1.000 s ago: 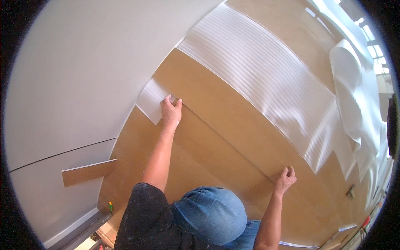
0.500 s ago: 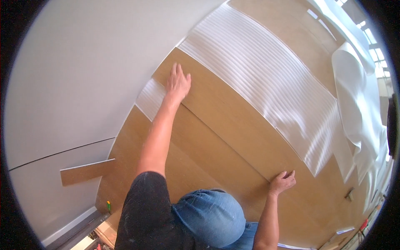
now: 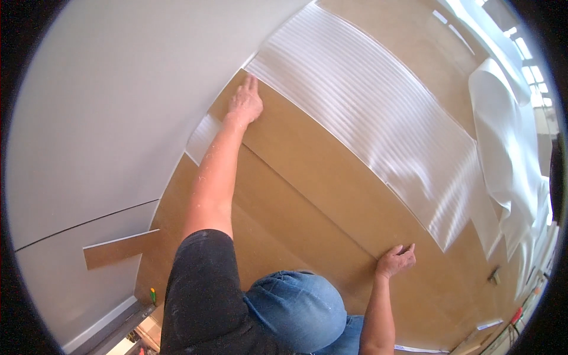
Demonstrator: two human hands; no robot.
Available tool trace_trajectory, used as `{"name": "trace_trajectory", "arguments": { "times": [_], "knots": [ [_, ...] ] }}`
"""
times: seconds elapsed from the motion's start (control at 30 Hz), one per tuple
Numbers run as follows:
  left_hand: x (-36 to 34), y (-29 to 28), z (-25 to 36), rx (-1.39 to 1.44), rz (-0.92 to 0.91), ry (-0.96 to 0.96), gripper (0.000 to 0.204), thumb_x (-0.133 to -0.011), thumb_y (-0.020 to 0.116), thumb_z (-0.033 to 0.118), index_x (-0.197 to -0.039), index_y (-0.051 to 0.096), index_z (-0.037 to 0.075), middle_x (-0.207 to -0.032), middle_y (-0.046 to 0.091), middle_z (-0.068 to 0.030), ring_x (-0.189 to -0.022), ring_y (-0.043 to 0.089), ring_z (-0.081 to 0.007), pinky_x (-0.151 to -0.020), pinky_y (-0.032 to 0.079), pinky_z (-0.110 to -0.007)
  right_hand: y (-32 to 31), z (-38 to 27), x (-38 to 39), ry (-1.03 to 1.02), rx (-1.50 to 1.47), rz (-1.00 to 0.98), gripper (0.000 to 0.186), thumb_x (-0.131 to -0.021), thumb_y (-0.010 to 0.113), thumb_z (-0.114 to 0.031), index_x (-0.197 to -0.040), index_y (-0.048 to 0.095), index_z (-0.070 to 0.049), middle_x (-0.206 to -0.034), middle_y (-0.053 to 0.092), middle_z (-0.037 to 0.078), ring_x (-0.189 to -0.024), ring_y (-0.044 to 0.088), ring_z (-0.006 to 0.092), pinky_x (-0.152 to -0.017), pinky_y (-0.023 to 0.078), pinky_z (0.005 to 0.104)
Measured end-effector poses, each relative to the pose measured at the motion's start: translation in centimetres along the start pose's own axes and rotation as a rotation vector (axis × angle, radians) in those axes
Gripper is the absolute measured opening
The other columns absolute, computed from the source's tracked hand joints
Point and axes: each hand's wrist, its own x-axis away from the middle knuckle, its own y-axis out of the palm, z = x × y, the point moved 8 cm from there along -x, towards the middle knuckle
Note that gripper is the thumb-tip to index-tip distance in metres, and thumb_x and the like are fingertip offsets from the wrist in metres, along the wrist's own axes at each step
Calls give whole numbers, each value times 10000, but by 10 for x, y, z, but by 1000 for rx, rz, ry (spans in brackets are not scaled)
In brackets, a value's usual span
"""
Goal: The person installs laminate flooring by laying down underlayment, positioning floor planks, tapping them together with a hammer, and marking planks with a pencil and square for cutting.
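Lying diagonally from the upper left toward the lower right of the frame, a long brown plank (image 3: 319, 163) borders a white striped underlay (image 3: 367, 112) on its far side; the left hand (image 3: 245, 102) rests over the plank's end at the upper left, open, with fingers extended toward the far edge, close to the grey wall (image 3: 118, 118); the right hand (image 3: 396, 261) is right of centre in the lower half, over the plank near its long near edge, fingers partly bent; whether they grip anything, I cannot tell. Beside the left forearm, a small patch of white underlay (image 3: 203, 135) shows between plank and wall; at the lower left a short board piece (image 3: 118, 248) overlaps the wall's outline; a loose white sheet (image 3: 494, 106) bunches at the upper right; a denim-clad knee (image 3: 302, 310) fills the bottom centre.
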Motion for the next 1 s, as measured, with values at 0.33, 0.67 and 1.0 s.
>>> {"name": "trace_trajectory", "arguments": {
  "times": [0.33, 0.67, 1.0],
  "knots": [
    [57, -25, 132, 189, 44, 441, 523, -987, 365, 53, -1485, 458, -76, -1563, 430, -294, -1448, 431, -418, -1216, 353, -473, -15, -2, -24, 46, -39, 30, 486, -895, 621, -172, -1341, 563, 12, -1099, 567, 211, -1077, 515, 381, -973, 413, 525],
    [371, 22, 203, 119, 3, 894, 607, -989, 517, 164, -1573, 404, 41, -1698, 273, -165, -1450, 410, -394, -1147, 343, -551, -84, 67, 0, 288, -523, -117, 489, -903, 644, -230, -1355, 571, -58, -1406, 530, 233, -1331, 490, 439, -1140, 422, 520],
    [327, 86, 102, 225, -266, 1021, 629, -890, 652, 72, -1497, 499, 24, -1597, 424, -211, -1417, 474, -370, -1128, 435, -436, -226, 467, 410, 1123, -42, 373, 469, -921, 729, -329, -1268, 611, -37, -1181, 641, 221, -1136, 618, 376, -999, 498, 476]
  ]
}}
